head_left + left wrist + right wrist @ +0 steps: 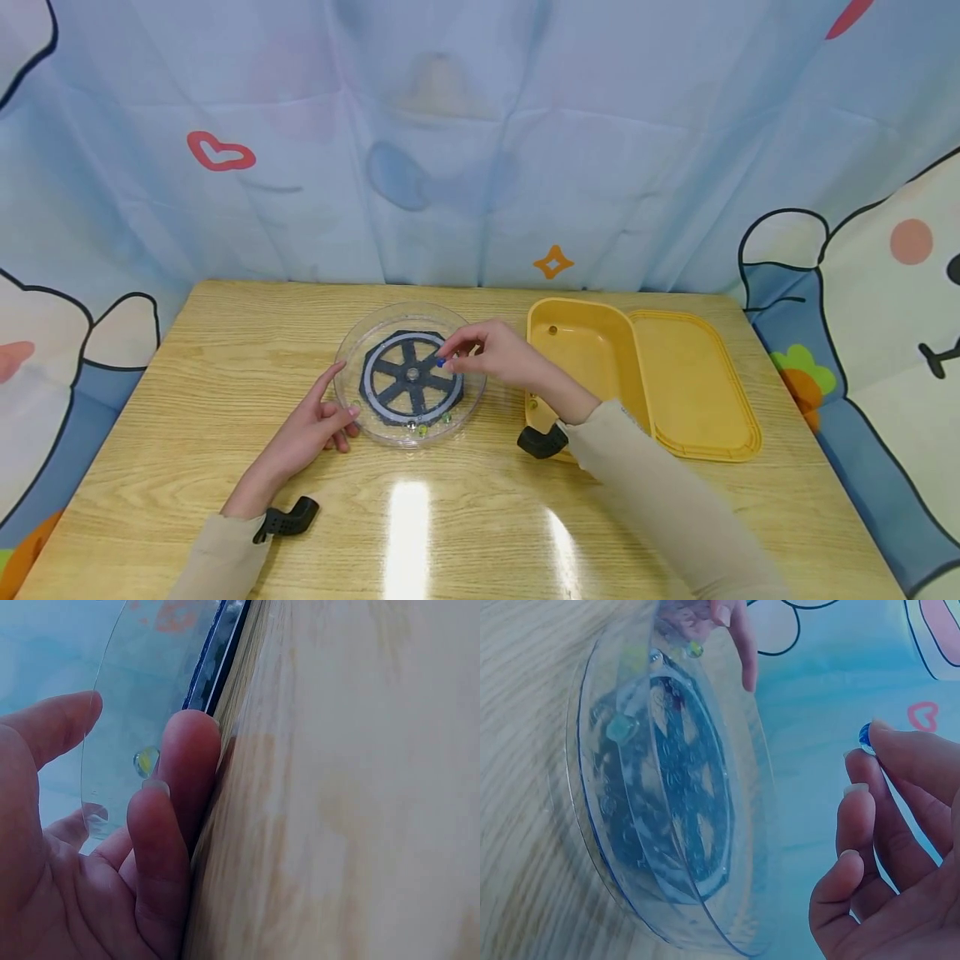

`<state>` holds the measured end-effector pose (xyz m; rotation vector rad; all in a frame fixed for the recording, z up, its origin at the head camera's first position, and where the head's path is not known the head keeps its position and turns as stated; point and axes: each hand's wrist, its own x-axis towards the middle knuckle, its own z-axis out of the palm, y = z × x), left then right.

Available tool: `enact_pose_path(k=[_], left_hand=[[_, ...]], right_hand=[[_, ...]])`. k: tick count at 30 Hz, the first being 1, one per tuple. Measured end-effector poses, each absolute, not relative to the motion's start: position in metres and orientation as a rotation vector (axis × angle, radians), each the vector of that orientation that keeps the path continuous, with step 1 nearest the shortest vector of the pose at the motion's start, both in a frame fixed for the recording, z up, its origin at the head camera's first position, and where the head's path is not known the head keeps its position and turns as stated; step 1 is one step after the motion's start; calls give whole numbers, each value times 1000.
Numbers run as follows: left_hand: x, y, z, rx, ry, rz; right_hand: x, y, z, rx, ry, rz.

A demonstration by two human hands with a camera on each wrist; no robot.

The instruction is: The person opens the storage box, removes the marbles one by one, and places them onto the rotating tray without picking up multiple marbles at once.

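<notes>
My right hand [487, 354] pinches a small blue glass marble [865, 738] between thumb and index fingertip, over the right side of a clear round dish [408, 310]. The other fingers curl loosely below. At the dish's left rim, my left hand [315, 421] touches the wall with thumb and index finger spread; its remaining fingers are bent beside the wall. A dark wheel-shaped piece [412, 375] with spokes and a pale ring lies at the dish's middle. Several marbles, among them a yellow-green marble [422, 431] and a greenish marble [447, 417], sit along the near edge.
To the right stands a yellow plastic box [592, 308], partly hidden by my right forearm, with a brown marble [552, 330] and others inside. Its yellow lid [697, 383] lies beside it. A printed curtain [480, 167] hangs behind the wooden table [337, 533].
</notes>
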<state>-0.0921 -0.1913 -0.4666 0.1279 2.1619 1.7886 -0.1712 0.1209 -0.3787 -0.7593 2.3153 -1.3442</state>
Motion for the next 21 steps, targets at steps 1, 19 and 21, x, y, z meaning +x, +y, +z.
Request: enact_pose_path(k=[1, 19, 21], left_hand=[[-92, -191, -467, 127, 2160, 1790], [-92, -191, -467, 129, 2177, 1781], [-92, -191, -467, 132, 2174, 1781]], right_hand=[[-171, 120, -379, -763, 2310, -1344], [-174, 141, -379, -705, 2372, -1331], [-175, 150, -378, -683, 2379, -1349]])
